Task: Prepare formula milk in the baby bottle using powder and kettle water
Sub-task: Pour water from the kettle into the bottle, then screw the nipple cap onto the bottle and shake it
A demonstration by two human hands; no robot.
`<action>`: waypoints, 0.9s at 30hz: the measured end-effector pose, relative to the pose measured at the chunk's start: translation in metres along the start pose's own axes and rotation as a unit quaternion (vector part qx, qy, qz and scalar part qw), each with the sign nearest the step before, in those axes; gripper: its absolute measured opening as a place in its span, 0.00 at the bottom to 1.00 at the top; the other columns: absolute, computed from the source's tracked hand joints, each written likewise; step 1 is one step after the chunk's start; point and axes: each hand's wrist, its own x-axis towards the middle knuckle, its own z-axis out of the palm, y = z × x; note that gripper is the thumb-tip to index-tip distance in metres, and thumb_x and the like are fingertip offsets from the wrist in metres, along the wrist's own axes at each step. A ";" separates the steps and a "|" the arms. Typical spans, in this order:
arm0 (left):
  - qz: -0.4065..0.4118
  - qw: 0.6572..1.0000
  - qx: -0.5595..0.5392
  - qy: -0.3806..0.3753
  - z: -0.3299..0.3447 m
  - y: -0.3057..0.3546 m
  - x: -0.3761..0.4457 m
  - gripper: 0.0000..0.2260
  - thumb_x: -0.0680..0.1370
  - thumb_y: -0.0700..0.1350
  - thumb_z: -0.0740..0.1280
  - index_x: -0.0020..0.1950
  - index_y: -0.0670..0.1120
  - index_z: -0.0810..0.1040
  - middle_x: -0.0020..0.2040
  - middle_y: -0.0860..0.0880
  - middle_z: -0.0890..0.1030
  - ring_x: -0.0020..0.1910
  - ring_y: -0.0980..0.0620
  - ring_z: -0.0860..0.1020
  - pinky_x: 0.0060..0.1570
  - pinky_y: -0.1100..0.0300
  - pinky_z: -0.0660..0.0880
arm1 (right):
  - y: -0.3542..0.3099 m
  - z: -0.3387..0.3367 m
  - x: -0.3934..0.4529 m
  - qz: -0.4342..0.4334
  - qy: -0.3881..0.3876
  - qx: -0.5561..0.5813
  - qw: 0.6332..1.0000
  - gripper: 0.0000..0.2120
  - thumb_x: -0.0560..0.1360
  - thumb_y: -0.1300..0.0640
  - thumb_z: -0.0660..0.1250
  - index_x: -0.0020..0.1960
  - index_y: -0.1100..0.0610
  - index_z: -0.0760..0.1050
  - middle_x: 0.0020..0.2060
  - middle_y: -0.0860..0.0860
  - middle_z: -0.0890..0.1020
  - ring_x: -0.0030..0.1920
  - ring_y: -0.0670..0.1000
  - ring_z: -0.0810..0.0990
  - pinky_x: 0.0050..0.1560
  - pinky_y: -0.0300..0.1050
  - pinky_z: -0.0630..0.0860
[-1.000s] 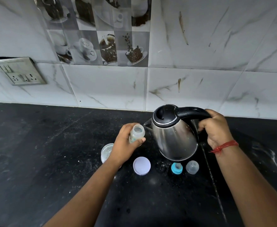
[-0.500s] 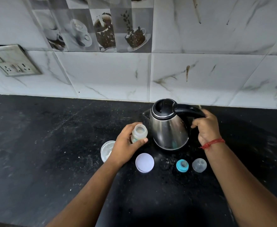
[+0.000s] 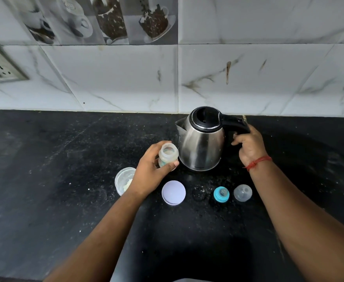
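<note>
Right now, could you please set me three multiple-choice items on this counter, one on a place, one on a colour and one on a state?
1. Where does the round white lid lie?
A. On the kettle
B. On the counter in front of the kettle
C. Inside the powder jar

2. What colour is the collar of the bottle teat?
A. Red
B. Teal blue
C. Black

3. How is the baby bottle?
A. Capped, lying down
B. Uncapped, held by the left hand
C. Uncapped, standing alone

Key: 1 B, the lid lies flat on the black counter, nearer the camera than the kettle. 2 B, the ring shows teal. 3 B, its mouth is open in the left hand.
</note>
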 end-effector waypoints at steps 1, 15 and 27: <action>0.000 1.000 -0.001 -0.002 0.001 0.001 -0.001 0.23 0.75 0.40 0.77 0.66 0.56 0.76 0.63 0.53 0.79 0.64 0.56 0.78 0.62 0.61 0.77 | 0.001 -0.002 0.001 0.002 -0.007 0.000 1.000 0.21 0.52 0.75 0.61 0.41 0.60 0.77 0.27 0.48 0.77 0.30 0.47 0.74 0.34 0.40 0.71; 0.006 1.000 0.016 -0.026 0.016 0.012 -0.018 0.22 0.76 0.42 0.77 0.67 0.55 0.76 0.62 0.56 0.79 0.63 0.58 0.78 0.60 0.61 0.77 | 0.017 -0.044 -0.021 0.027 0.045 -0.260 0.964 0.14 0.61 0.61 0.70 0.40 0.50 0.68 0.43 0.52 0.72 0.40 0.54 0.74 0.37 0.44 0.70; -0.007 0.999 0.029 -0.025 0.038 0.000 -0.036 0.23 0.75 0.44 0.78 0.63 0.65 0.76 0.62 0.60 0.79 0.64 0.57 0.78 0.67 0.47 0.76 | 0.038 -0.102 -0.113 -0.122 -0.234 -0.570 0.778 0.28 0.73 0.59 0.73 0.71 0.58 0.69 0.67 0.52 0.72 0.69 0.52 0.70 0.69 0.39 0.64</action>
